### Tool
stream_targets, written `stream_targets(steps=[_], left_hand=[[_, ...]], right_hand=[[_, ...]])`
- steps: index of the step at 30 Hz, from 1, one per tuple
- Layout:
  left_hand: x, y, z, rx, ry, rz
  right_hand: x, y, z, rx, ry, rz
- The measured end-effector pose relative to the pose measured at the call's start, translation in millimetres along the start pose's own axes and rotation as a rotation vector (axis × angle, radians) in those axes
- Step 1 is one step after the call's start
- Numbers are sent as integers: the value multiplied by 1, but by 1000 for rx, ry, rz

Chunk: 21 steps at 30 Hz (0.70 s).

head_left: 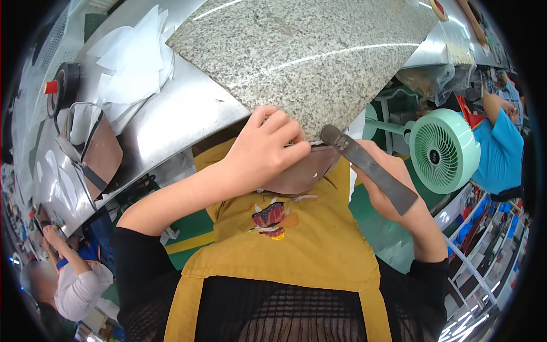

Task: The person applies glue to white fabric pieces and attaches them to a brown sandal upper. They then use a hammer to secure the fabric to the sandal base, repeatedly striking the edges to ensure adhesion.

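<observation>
My left hand (pixel 268 142) is closed, its fingers curled at the near corner of a speckled granite slab (pixel 307 51). Its thumb presses on the edge of a brown leather-like piece (pixel 302 174), which hangs below the slab's edge in front of my apron. My right hand (pixel 379 174) grips a cobbler's hammer (pixel 379 174), partly hidden behind the metal head. The hammer's round face is beside the slab's corner, close to my left thumb. Its long flared end points down and to the right; the handle is hidden.
A metal table (pixel 188 108) carries the slab. White sheets (pixel 134 62), a brown bag-like piece (pixel 102 151) and a black tape roll (pixel 69 85) lie at left. A mint-green fan (pixel 444 151) stands at right. Other people sit at far left and right.
</observation>
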<state>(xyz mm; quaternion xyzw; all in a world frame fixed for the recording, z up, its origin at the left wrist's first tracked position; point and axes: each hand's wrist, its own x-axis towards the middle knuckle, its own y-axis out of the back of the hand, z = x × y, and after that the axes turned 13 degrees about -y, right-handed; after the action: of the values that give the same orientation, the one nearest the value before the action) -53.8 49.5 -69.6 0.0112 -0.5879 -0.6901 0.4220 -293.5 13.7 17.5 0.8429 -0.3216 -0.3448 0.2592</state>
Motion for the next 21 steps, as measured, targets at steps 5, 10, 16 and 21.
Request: stream_targets(steps=[5,10,16,21], left_hand=[[-1,-3,1,93,-130,41],[-3,-5,-1,95,-129,54],[-5,0,2,-110,138,27],[-10,0,-2,-20,0,14]], right_hand=[[-2,-10,-8,-21,33,21],[2,8,-13,24,-20,-54],[2,-12,-15,-145,0,-32],[5,-6,-11,-33,22,-23]])
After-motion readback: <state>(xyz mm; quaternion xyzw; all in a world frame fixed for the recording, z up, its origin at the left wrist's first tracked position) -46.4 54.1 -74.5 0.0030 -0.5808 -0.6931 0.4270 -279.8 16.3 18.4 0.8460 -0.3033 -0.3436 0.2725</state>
